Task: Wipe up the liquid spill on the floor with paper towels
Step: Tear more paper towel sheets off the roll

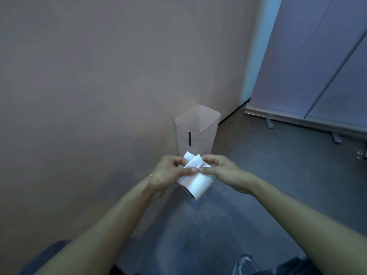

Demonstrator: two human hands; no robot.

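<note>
A white paper towel (195, 181) hangs folded between both hands, at chest height in front of me. My left hand (168, 171) pinches its upper left part with thumb and fingers. My right hand (224, 170) pinches the upper right corner, thumb tip close to the left thumb. The lower fold of the towel droops toward the dark grey floor (248, 185). No liquid spill shows on the floor in this view.
A pale translucent square waste bin (196, 132) stands against the beige wall (99, 86), just beyond my hands. A roll-up banner stand (317, 76) with metal feet occupies the right back. My shoe (245, 263) shows at the bottom edge.
</note>
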